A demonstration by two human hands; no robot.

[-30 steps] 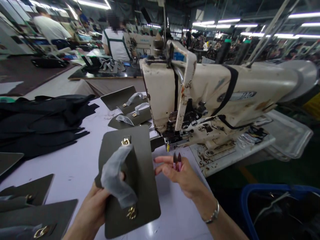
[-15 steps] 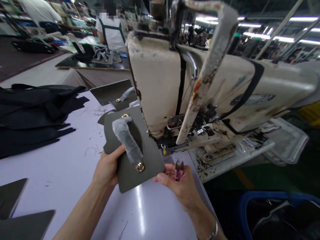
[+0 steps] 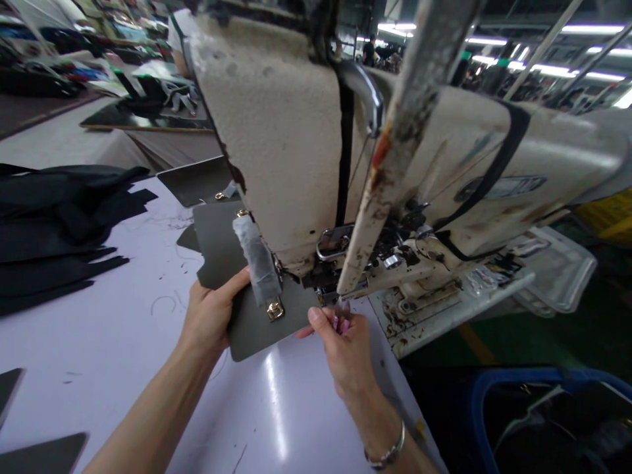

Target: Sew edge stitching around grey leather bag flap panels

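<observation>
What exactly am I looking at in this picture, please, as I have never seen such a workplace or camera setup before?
The picture comes from a camera worn on the person's head, looking forward and down, so the two arms reaching in from below are the person's own. The big cream body filling the top is an industrial sewing machine, worn and seen very close. The left hand grips a flat grey-green panel that carries a handle wrapped in a pale cover and a gold clasp. The right hand pinches small pink snips close under the machine's head. Below is a white table, with a pile of black fabric at the left, another panel behind, and a blue bin on the floor at the right.
</observation>
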